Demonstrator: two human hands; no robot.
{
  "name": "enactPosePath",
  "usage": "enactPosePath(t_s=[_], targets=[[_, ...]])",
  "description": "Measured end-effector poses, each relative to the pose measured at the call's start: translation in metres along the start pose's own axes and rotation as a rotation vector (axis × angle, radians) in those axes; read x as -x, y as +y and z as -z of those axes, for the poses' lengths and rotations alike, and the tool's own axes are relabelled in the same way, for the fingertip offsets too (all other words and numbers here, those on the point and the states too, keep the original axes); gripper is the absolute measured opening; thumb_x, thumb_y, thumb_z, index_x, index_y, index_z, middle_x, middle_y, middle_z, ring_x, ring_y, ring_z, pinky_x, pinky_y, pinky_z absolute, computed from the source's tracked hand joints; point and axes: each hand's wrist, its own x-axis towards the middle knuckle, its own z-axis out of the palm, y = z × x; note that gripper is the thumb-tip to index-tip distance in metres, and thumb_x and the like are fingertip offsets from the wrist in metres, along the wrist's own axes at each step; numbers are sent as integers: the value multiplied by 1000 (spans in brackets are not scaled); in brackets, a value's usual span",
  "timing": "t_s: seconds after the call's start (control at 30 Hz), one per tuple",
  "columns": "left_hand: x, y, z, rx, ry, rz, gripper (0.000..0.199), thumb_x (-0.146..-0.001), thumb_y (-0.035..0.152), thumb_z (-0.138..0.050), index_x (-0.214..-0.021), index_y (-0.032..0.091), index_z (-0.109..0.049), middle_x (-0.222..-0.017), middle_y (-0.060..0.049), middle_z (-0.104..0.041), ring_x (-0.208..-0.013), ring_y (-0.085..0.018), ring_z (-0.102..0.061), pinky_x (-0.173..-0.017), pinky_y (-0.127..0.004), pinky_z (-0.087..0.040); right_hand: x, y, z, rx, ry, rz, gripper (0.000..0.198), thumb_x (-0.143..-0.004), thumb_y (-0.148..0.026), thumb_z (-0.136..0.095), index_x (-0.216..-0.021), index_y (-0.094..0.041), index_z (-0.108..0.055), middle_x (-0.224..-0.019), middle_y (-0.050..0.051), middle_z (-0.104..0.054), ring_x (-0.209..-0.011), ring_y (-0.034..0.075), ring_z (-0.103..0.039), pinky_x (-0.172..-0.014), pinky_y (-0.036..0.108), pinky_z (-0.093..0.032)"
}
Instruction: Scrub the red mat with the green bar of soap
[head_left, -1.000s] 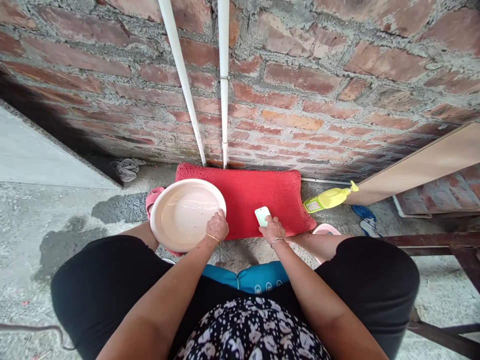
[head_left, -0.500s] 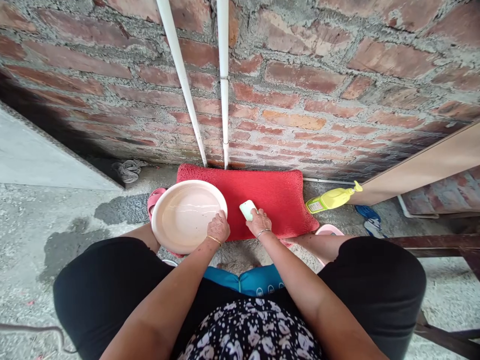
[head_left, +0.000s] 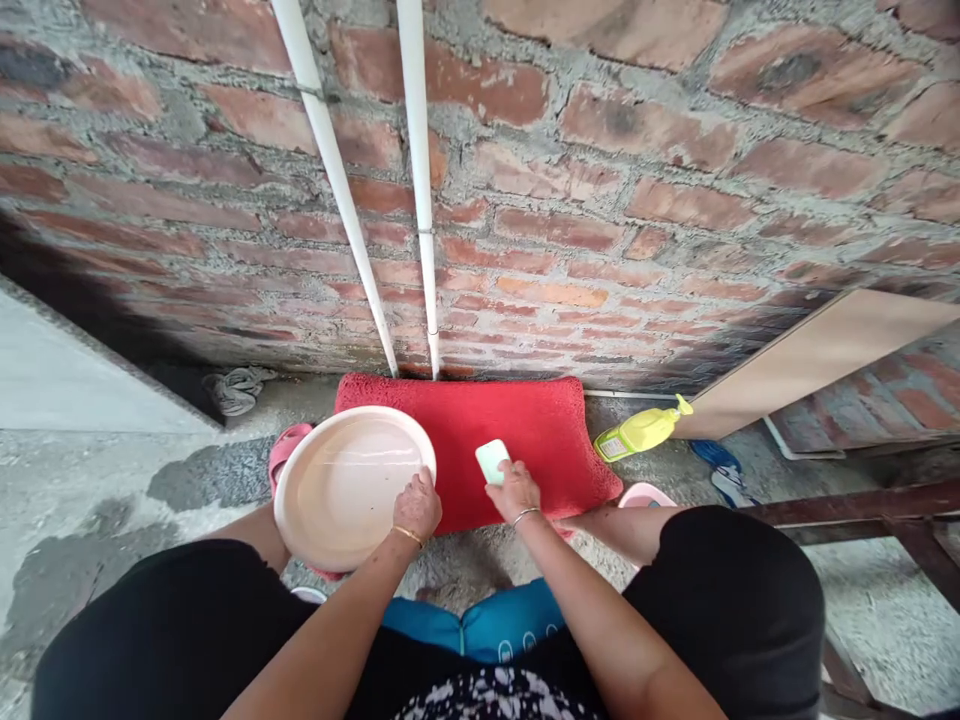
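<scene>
My left hand (head_left: 418, 507) is closed on the near right rim of a pale pink basin (head_left: 286, 530), with the thumb side at the edge. Shallow clear water lies in the basin, which overlaps the left end of a red shaggy mat (head_left: 450, 430). My right hand (head_left: 515, 490) grips a pale green, rounded rectangular block (head_left: 492, 459) over the middle of that mat. Whether the block is a brush or a bar of soap I cannot tell. Its underside is hidden.
A yellow pump bottle (head_left: 641, 432) leans at the mat's right end. Two white pipes (head_left: 420, 200) run down the brick wall (head_left: 555, 225). A grey cloth (head_left: 236, 388) lies far left, and a wooden frame (head_left: 840, 505) stands to the right.
The camera has tilted up and shifted slightly, so everything sits lower and a little further left. Both hands keep their grips on the basin rim and the pale green block.
</scene>
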Motion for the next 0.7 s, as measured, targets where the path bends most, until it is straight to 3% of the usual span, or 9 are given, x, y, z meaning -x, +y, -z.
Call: enactPosePath(t_s=[0.1,0.2,0.33,0.47,0.57,0.63,0.7], targets=[[-2,1,-1,0,-1,17,44,-83,19,-39,-125,5,-42,-93,-13,-58,-83,-20,-61,-70,-29,-47,-5,-25,-4,37,-19,167,40,-74,-42,-60,-110,-27,-52,-107,6,-49,-93,21,-52,-76,29,-39],[-3,2,-1,2,-18,40,43,-83,19,-40,-123,5,-44,-93,-13,-59,-82,-19,-62,-69,-29,-46,-17,-20,0,50,-45,170,39,-74,-40,-59,-110,-26,-53,-106,7,-50,-93,21,-52,-77,30,-38],[-4,2,0,12,-39,35,41,-83,20,-41,-120,4,-46,-93,-13,-60,-81,-20,-63,-69,-29,-47,-30,36,14,18,-24,-27,40,-73,-42,-60,-110,-25,-55,-105,7,-51,-93,21,-54,-77,29,-39],[-3,2,3,11,-49,34,41,-83,20,-39,-121,3,-45,-94,-15,-60,-82,-21,-63,-70,-30,-47,-29,105,26,-103,6,-379,44,-76,-49,-56,-113,-25,-53,-104,8,-51,-87,21,-57,-69,29,-41],[-3,3,5,3,-54,40,43,-84,21,-39,-123,4,-44,-96,-15,-60,-83,-21,-62,-70,-30,-47,-26,123,29,-188,35,-540,48,-77,-54,-53,-115,-24,-51,-105,9,-51,-83,21,-58,-65,30,-42],[-3,4,7,3,-72,46,43,-83,21,-38,-123,5,-43,-96,-15,-60,-83,-20,-62,-71,-30,-47,-27,111,27,-195,78,-461,46,-77,-52,-54,-113,-25,-52,-104,7,-51,-84,20,-57,-66,29,-42],[-3,4,8,4,-85,50,43,-83,21,-38,-124,6,-43,-97,-15,-60,-84,-20,-62,-72,-29,-46,-31,84,21,-165,96,-290,42,-76,-49,-57,-111,-26,-53,-102,4,-51,-87,18,-56,-69,27,-41]])
